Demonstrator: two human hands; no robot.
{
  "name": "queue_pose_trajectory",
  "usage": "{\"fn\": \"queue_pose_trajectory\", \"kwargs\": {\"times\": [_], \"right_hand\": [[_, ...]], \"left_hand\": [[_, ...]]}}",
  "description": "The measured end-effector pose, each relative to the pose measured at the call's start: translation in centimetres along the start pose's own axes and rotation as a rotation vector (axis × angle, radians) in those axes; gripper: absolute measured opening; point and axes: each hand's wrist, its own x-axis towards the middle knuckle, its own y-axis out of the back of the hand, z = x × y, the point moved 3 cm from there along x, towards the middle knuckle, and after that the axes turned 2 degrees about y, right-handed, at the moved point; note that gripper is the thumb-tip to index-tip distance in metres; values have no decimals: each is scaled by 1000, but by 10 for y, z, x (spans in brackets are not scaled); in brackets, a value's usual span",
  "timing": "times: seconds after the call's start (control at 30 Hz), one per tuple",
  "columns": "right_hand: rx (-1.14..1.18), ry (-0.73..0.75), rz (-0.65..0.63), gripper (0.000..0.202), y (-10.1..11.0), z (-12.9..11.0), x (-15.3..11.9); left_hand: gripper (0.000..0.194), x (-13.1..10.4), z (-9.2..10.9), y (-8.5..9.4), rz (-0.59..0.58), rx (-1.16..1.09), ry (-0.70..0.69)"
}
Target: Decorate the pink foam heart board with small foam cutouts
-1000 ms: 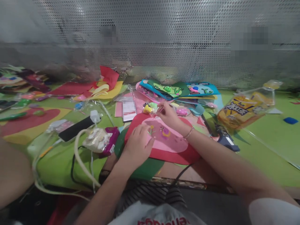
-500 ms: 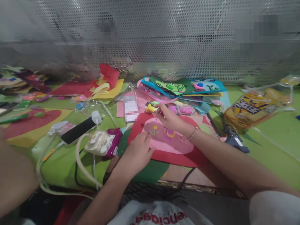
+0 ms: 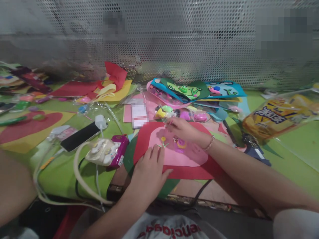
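Observation:
My left hand (image 3: 151,169) lies with fingers spread on the lower left of a pink paper shape (image 3: 189,157), which sits on a red paper (image 3: 147,132). Its fingertips are near a small yellow flower (image 3: 163,138) with green leaves. My right hand (image 3: 181,129) is over the top of the pink shape, fingertips pinched together; what they hold, if anything, is too small to make out. Below that hand is a purple and yellow snail-like figure (image 3: 180,144). Beyond the fingers lie bagged lumps of yellow, green and pink clay (image 3: 184,115).
To the left are a black phone (image 3: 81,136), a white charger (image 3: 100,122), cables and a purple case (image 3: 119,151). Decorated papers (image 3: 184,91) lie at the back. A yellow snack bag (image 3: 269,118) is at right. Someone's arm (image 3: 15,186) shows at far left.
My right hand has moved back from the yellow clay to over the pink paper. My left hand has shifted slightly down and left, its fingers more spread. The view has moved a little.

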Motion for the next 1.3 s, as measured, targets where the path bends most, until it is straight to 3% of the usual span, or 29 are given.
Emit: {"fn": "queue_pose_trajectory", "kwargs": {"times": [0.23,0.43,0.57,1.07,1.3], "right_hand": [[56,-17,-49,12,-4,-6,-5],[33,-47,-101,12,-10,-7,-9],[23,-1,-92,9,-13,-11,-11],[-65,226,-133,10,-19,-20,-17],[-10,148,-59,8,-15,-15,-15]], "left_hand": [[53,3,2,11,-18,-28,46],[52,8,5,-9,122,-95,38],[52,8,5,-18,79,-109,46],[58,8,5,-16,42,-122,78],[59,9,5,-14,40,-122,79]]}}
